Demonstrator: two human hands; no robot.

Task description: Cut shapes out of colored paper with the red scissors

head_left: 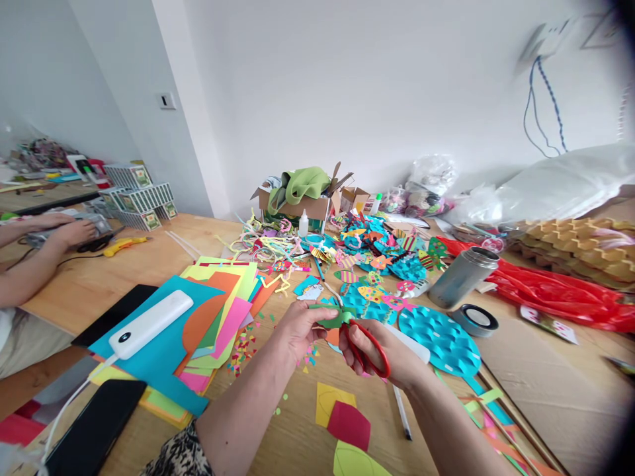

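Between the fingers of my left hand [303,327] is a piece of green paper [325,317]. My right hand [364,347] grips red-handled scissors [380,360], and their blades meet the green paper; how far they are apart I cannot make out. Below my hands lie a yellow paper square [330,400] with a drawn outline, a dark red paper piece [348,425] and a yellow-green one [357,461]. Tiny paper scraps [243,350] are scattered left of my left wrist. A pen [401,413] rests beside my right forearm.
Coloured paper sheets [225,324] with a white power bank [151,324] lie left, near a black phone [92,430]. Paper fish [372,293] and blue scalloped discs [441,340] spread ahead. A metal flask [464,274] stands right. Another person's hands [74,233] work at far left.
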